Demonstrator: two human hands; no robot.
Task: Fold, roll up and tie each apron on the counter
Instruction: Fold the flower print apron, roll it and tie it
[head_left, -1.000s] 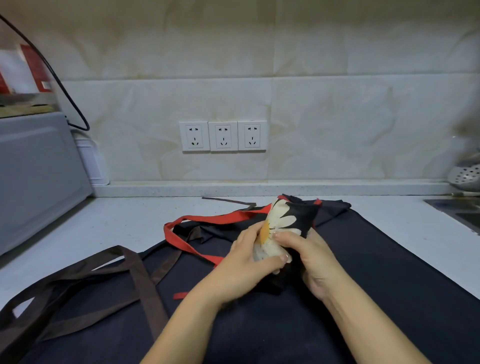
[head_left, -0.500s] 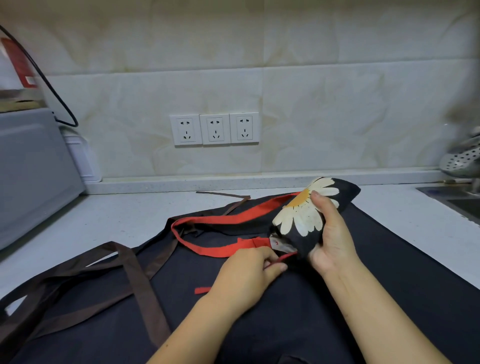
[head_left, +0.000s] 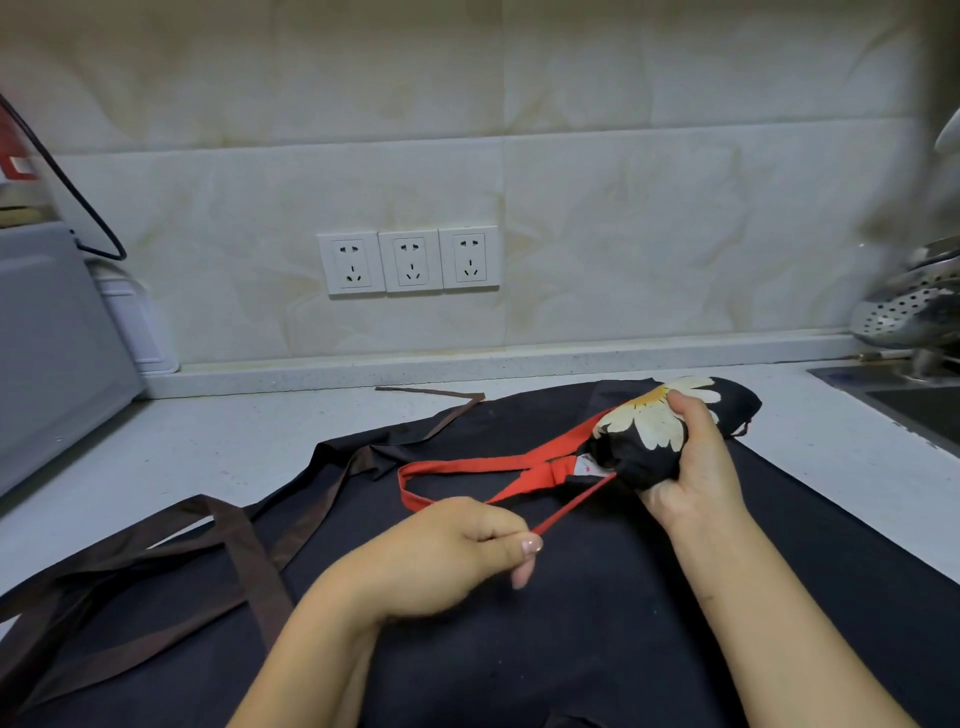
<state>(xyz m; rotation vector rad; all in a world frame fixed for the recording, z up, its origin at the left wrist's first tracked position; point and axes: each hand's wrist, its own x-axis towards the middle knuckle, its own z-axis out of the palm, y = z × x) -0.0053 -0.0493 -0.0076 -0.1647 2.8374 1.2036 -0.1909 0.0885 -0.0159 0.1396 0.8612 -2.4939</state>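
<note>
My right hand (head_left: 696, 467) grips a rolled-up black apron with a white daisy print (head_left: 649, 436), held just above the counter at the right. Its red strap (head_left: 467, 465) trails left in a loop. My left hand (head_left: 447, 551) pinches a thin red tie (head_left: 571, 506) that runs taut from the roll to my fingertips. Under both hands a dark navy apron (head_left: 571, 649) lies spread flat, with brown straps (head_left: 218, 545) sprawled to the left.
A grey appliance (head_left: 47, 353) stands at the left with a black cable above it. Three white wall sockets (head_left: 410, 260) sit on the tiled backsplash. At the far right are a sink edge (head_left: 904, 400) and a perforated metal strainer (head_left: 909, 312). The white counter (head_left: 218, 447) shows behind the aprons.
My right hand has carried the rolled daisy apron further right. My left hand left the roll, took hold of the thin red tie and pulled it out leftwards and toward me.
</note>
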